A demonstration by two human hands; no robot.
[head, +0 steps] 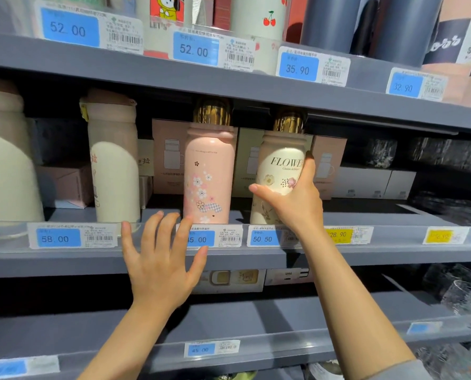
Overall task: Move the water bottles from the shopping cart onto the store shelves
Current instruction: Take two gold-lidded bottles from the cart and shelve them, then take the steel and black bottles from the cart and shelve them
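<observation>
Grey metal store shelving [229, 256] fills the head view, tiered, price tags along every lip, boxed stock stacked behind.

Head view, middle shelf: the cream flask with a gold cap and "FLOWER" lettering [279, 171] stands upright at the front edge, just right of a pink blossom-print flask with a gold cap [209, 174]; the 2 stand close, not clearly touching. Your right hand [294, 198] wraps the cream flask's lower body, thumb across the front, fingers round the right side. Your left hand [160, 259] is released, fingers spread, hovering before the shelf lip near the 45.00 price tag [198, 238], holding nothing.

Step in hand, by my reading: seating this flask in its slot above the 50.50 price tag [261, 238].

Next: check that the base sits flat, let go, then turn back to the cart, which is out of view, so the count left cannot be told.
</observation>
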